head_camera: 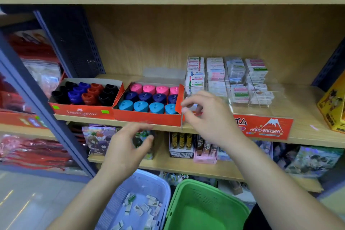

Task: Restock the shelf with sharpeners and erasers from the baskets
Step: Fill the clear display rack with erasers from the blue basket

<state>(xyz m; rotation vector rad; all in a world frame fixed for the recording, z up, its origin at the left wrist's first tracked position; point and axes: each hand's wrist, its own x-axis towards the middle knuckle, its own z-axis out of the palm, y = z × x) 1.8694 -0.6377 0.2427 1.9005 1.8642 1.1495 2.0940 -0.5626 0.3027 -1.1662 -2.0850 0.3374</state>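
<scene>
Step in hand, as I judge it: eraser restock, working at the front edge of the middle shelf (302, 132). Right hand (207, 115) hovers at the gap between the right sharpener box (149, 117) and the eraser stacks (227, 76), thumb and forefinger drawn close together. A pale bit shows under the fingers, but I cannot tell whether it is a held eraser. Left hand (127, 147) hangs just below the shelf's front edge with fingers curled. A dark shape sits by the fingertips, and I cannot tell if it is held or belongs to the packs behind. Counts: two red sharpener boxes side by side at the shelf's left end. The left sharpener box (82, 112) reads as four columns (black, blue, red, black) of about three each. The right box holds four pink, four navy and four teal, twelve in all. Erasers: four tall stacks at the back and at least two shorter ones in front, singles too blurred to count. Two baskets below: the lavender basket (164, 188) carries loose erasers (143, 207), roughly fifteen or more; the green basket (196, 181) shows no stock in its visible part. Next move, I judge: reach down into the lavender basket, pinch an eraser, and set it squarely on a short front stack without toppling its neighbours.
</scene>
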